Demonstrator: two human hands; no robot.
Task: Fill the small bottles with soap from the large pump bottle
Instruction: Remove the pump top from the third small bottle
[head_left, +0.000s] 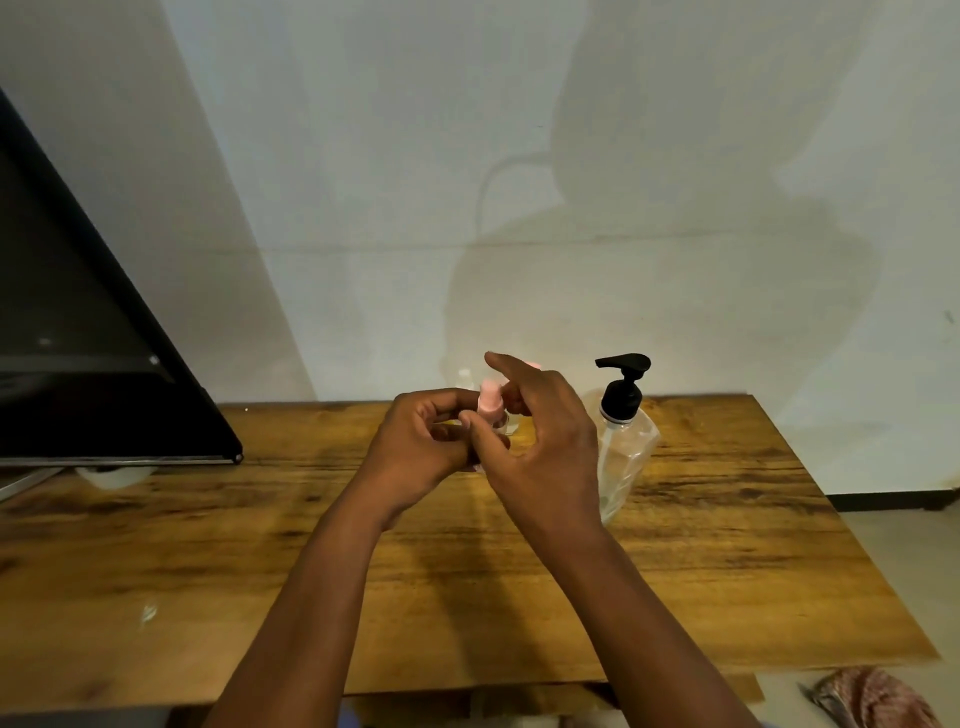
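1. Above the brown wooden surface (727, 545): left hand (421, 447), fingers curled round a small clear bottle with a pink cap (490, 408).
2. Right hand (540, 441), thumb touching that bottle, index finger raised.
3. Just right of the fingers: large clear pump bottle with a black pump head (626, 436), upright.
4. Behind the fingers: more small bottles, mostly hidden.

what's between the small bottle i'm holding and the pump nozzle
Mostly the right hand itself. The small bottle with the pink cap is held in the left hand, and the right hand sits between it and the large pump bottle. The pink cap also appears to be on.
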